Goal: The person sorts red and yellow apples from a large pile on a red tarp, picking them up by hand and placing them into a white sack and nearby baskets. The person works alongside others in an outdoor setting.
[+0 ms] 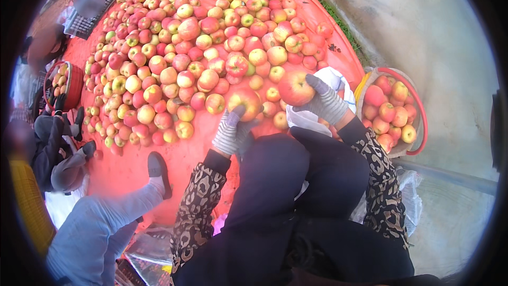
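Note:
My left hand (231, 132), in a striped grey-and-white glove, is closed around a red-yellow apple (245, 101) just above my knees. To its right, my right hand (324, 100) in a matching glove grips a larger red apple (294, 88) from its right side. Both apples are held up over the edge of a wide pile of red and yellow apples (174, 74) on a red sheet (127, 172). A white bag (338, 82) lies beneath and beside my right hand, partly hidden by it.
A basket with a red rim (422, 127) holds apples to my right on the concrete floor (450, 32). Other people sit at left, one with a blue-jeaned leg (108, 217) close to me. A red basket (74, 87) and a grey crate (82, 25) stand farther left.

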Tool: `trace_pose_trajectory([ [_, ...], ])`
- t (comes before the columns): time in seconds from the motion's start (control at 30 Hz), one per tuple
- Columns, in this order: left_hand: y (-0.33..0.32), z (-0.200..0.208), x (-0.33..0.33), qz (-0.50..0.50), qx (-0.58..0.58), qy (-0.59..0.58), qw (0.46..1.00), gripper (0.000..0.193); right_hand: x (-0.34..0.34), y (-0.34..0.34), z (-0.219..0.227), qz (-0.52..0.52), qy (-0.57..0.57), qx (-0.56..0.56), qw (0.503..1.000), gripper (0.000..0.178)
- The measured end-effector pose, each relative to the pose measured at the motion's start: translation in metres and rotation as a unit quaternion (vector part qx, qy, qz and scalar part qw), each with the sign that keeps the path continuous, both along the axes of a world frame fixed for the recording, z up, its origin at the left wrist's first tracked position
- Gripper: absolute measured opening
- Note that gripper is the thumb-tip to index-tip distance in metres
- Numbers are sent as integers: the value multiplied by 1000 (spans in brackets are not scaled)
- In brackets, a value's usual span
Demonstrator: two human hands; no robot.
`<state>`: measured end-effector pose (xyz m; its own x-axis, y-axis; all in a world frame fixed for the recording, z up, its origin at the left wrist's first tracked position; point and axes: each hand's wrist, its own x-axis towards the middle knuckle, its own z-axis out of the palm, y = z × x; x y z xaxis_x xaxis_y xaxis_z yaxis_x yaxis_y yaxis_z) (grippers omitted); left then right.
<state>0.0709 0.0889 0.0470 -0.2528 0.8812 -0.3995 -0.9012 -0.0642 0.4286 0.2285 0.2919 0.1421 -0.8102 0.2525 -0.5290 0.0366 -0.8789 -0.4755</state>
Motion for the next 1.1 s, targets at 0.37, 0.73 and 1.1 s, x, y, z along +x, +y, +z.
trace_pose_trajectory([
  [0.37, -59, 94, 4, 206, 161, -145, 954, 86, -81, -117, 102, 274, -21, 410, 870, 53],
  [0.73, -352, 75, 24, 384, 115, -16, 916, 63, -70, -131, 97, 405, 68, 499, 763, 36],
  [1.1, -593, -8, 162, 561, -249, -89, 784, 62, -82, -111, 85, 377, 38, 508, 773, 35],
])
